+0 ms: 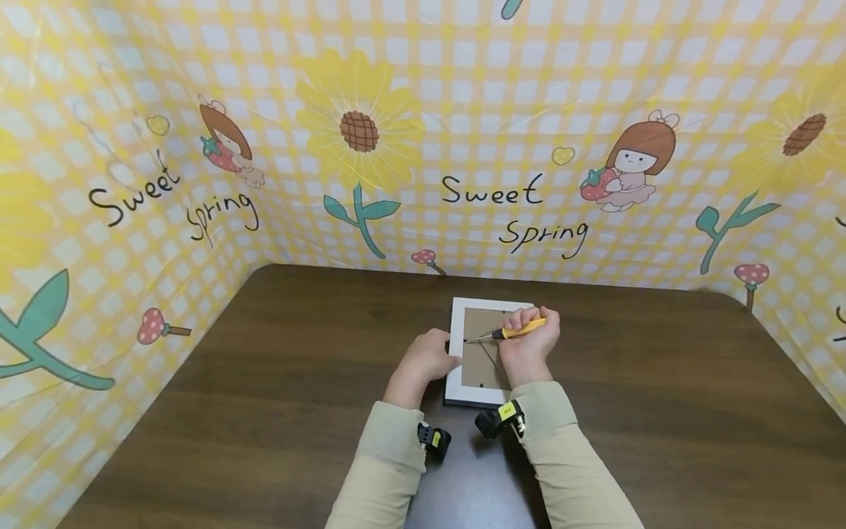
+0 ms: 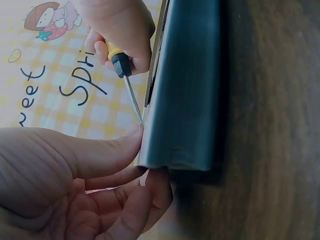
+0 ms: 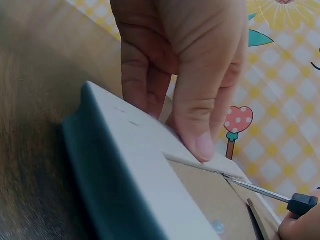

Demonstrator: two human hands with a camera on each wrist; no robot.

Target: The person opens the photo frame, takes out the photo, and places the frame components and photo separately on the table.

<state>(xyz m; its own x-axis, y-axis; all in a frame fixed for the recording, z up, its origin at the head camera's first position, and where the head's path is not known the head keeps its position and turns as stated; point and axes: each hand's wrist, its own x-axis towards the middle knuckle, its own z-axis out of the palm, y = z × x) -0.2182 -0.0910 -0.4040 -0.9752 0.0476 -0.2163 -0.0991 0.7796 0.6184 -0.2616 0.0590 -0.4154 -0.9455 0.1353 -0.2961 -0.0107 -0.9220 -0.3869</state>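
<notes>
I've got right hand gripping screwdriver, tip at inner 9 o'clock edge of picture frame; left hand pinching same side; I'd lever gently, shaft low.

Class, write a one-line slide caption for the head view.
The right hand holds a yellow-handled screwdriver to the back of a picture frame while the left hand grips its edge.
</notes>
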